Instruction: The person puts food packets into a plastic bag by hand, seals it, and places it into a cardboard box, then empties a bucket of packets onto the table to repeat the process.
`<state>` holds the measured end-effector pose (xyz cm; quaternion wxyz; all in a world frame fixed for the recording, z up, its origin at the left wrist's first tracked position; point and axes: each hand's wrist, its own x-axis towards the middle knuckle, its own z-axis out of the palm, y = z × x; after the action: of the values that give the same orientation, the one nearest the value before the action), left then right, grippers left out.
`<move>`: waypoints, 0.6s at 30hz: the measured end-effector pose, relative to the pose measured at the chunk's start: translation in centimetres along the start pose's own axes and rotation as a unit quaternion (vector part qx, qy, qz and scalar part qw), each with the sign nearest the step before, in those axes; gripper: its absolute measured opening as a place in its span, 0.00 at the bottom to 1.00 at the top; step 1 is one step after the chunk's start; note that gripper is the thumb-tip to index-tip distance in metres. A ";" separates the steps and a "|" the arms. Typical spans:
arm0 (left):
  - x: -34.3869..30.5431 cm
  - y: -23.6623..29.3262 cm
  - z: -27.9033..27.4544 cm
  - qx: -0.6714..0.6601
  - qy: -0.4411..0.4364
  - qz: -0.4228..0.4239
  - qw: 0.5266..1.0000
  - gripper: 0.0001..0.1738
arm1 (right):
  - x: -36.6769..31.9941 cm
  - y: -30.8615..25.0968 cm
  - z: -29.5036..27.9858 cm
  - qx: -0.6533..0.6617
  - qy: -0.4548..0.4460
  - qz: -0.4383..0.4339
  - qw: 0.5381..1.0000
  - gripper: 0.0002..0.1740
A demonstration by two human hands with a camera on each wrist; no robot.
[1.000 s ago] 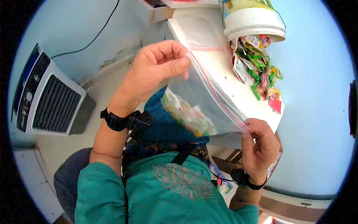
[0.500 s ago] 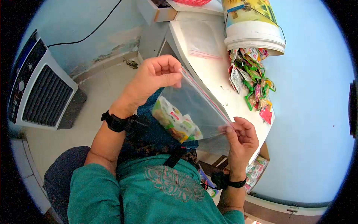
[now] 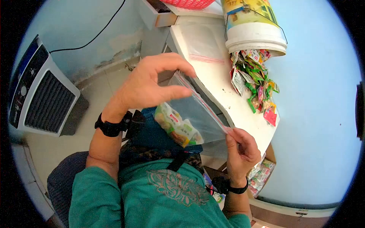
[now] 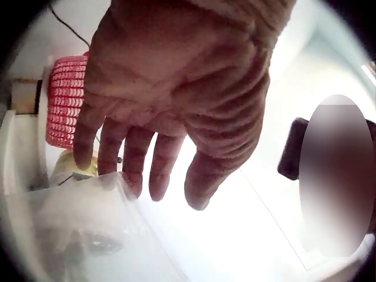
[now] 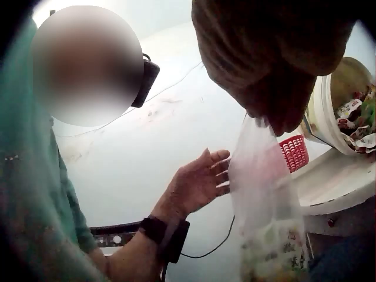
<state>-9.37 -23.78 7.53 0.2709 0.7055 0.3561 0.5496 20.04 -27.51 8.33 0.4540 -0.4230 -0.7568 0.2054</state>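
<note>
The clear bag [image 3: 199, 116], central in the head view, is pinched at its four o'clock by the right hand [image 3: 244, 152] alone, the left hand [image 3: 148, 81] splaying unclasped fingers at ten, so the packets [image 3: 185, 131] at seven could drag it down and spill through an unsealed mouth.

Head: bright, grainy, curved edges within black corners; table [image 3: 224, 81] palest right of the bag [image 3: 198, 114] | Left wrist: backlit, white glare right of the bag, left hand [image 4: 170, 88] above it shadowed, bag hazy | Right wrist: right hand [image 5: 275, 59] near-black above the bag, bag soft, smooth blur patch well left of it
</note>
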 end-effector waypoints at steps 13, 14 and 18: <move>2.4 2.8 3.2 0.216 -0.215 0.099 0.947 0.10 | -0.5 0.5 0.1 0.050 0.016 -0.018 0.998 0.10; 2.3 2.8 3.2 0.209 -0.213 0.096 0.950 0.10 | -0.6 0.5 0.0 0.055 0.018 0.002 0.998 0.11; 2.2 2.5 3.7 0.208 -0.178 0.079 0.958 0.09 | -0.1 -0.4 0.7 0.186 0.020 0.120 0.975 0.15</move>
<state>-4.95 -23.46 9.83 0.1328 0.8587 0.3516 0.3484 19.23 -27.75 8.25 0.5118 -0.4226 -0.6401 0.3870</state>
